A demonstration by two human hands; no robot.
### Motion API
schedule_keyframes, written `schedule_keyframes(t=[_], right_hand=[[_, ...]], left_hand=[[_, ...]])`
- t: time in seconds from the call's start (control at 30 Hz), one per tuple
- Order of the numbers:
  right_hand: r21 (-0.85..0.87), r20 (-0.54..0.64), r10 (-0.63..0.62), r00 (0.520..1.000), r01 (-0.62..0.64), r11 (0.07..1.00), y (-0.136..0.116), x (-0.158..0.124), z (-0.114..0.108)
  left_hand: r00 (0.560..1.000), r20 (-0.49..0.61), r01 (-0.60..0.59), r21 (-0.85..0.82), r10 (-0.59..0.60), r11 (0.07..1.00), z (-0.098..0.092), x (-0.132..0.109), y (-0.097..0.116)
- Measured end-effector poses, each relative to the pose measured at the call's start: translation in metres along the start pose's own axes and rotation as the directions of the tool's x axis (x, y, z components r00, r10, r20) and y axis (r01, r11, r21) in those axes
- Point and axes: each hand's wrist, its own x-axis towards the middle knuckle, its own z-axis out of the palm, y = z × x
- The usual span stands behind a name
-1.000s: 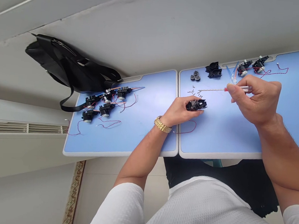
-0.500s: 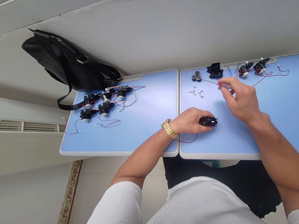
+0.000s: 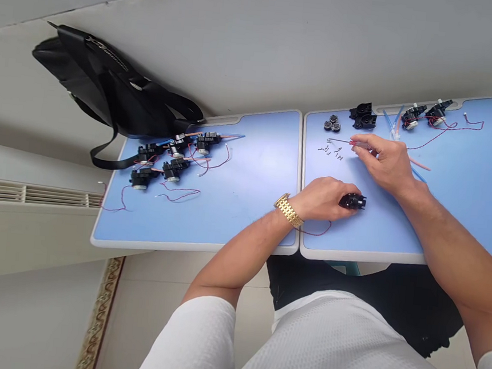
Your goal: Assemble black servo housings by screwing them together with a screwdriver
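Observation:
My left hand (image 3: 326, 199) is closed around a small black plastic housing (image 3: 352, 201), held low over the right blue table. A thin red wire (image 3: 321, 233) trails out below that hand. In my right hand (image 3: 384, 159) is a screwdriver (image 3: 359, 144) with a clear and red handle, its shaft pointing left. The tip is at the edge of a loose group of small screws (image 3: 333, 151); whether a screw sticks to it is too small to tell. Behind the screws sit several round black and silver parts (image 3: 332, 124) and black plastic shells (image 3: 363, 116).
Two black motor assemblies (image 3: 424, 116) with wires stand at the back right, near blue and orange strips (image 3: 391, 125). Several similar assemblies (image 3: 171, 158) lie on the left table (image 3: 225, 223). A black bag (image 3: 111, 92) leans on the wall. A seam divides the tables.
My right hand has lowered the screwdriver's tip from beside the round parts to the screws. My left hand still holds the black housing. The whole view has shifted slightly.

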Motion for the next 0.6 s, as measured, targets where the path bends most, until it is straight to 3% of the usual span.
schedule_keyframes(t=[0.33, 0.6], right_hand=[[-0.005, -0.058, -0.014, 0.998, 0.014, 1.0, 0.004, -0.001, -0.002], [0.046, -0.158, -0.047, 0.986, 0.055, 0.997, -0.007, -0.008, -0.021]], left_hand=[[1.0, -0.001, 0.008, 0.0, -0.008, 1.0, -0.001, -0.001, 0.0], [0.997, -0.073, -0.001, -0.079, -0.005, 0.997, -0.001, -0.002, -0.007]])
